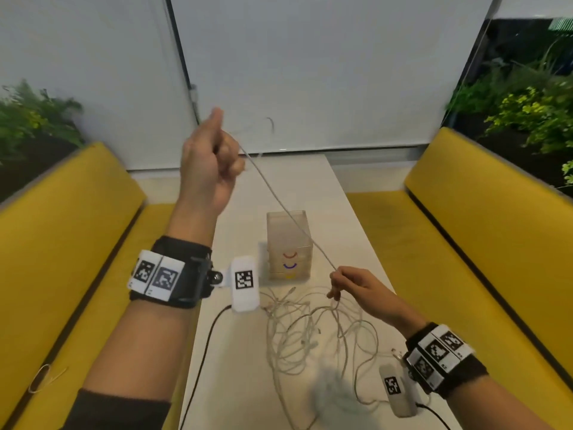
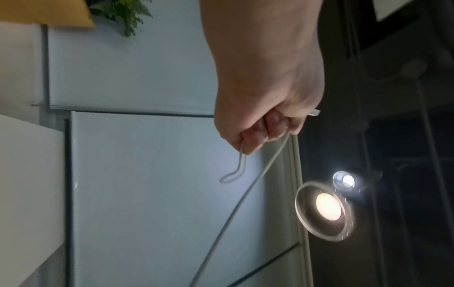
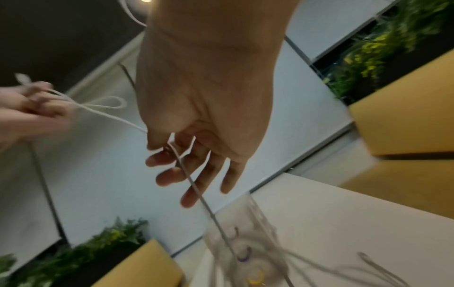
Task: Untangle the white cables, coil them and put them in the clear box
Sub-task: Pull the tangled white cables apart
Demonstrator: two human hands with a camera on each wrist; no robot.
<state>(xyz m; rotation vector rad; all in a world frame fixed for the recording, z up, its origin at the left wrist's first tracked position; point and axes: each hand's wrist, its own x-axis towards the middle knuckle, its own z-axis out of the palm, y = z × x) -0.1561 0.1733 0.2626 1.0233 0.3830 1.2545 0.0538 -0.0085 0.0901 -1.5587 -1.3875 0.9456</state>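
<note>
- On the left we see the left hand point(image 1: 210, 159) raised high above the table point(image 1: 347, 212); its fingers point(image 2: 260, 134) are curled tight around one white cable point(image 1: 279, 206), and a small loop point(image 2: 233, 170) hangs out of the fist.
- This cable runs taut and diagonal, passing in front of the clear box point(image 1: 290, 243), which stands upright in the middle of the table.
- Below the box, the other white cables point(image 1: 310, 330) lie tangled on the table.
- On the right, the right hand point(image 1: 353, 283) pinches the same cable between thumb and index finger, the other fingers point(image 3: 196, 194) spread loosely.
</note>
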